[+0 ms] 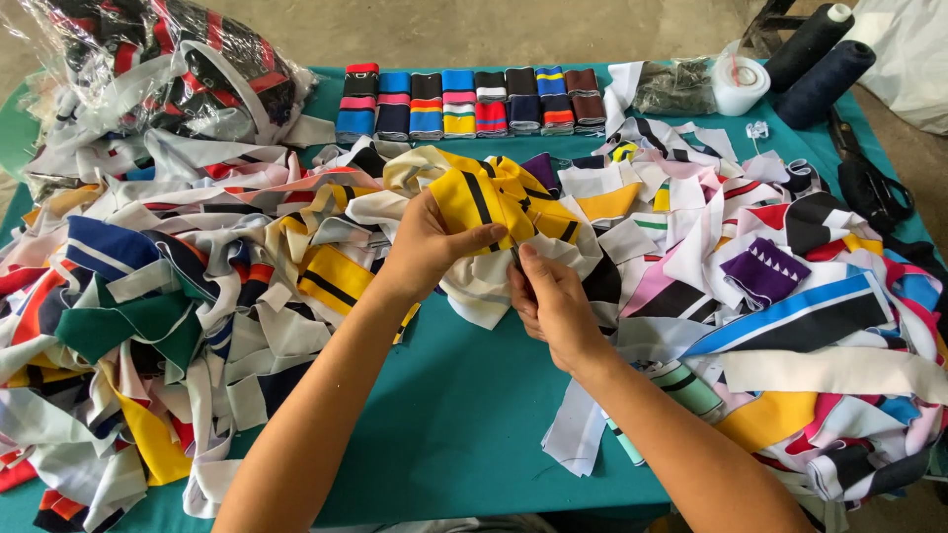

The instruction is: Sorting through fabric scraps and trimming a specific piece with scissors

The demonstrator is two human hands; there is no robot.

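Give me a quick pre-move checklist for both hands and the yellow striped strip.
1. Left hand grip on the yellow black-striped fabric strip: ok, thumb clamped over it.
2. Right hand grip: cannot tell, fingers pinch at the white fabric below, contact hidden.
3. Strip free of the scrap pile: not ok, its far end lies among other pieces.
4. Bare spot on the teal table in front: ok.
5. Folded row of sorted strips: ok, tidy, untouched.
6. Scissors away from hands: ok.

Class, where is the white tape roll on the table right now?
In the head view, the white tape roll sits at the table's far right edge, between a clear bag of dark bits and two dark thread cones.
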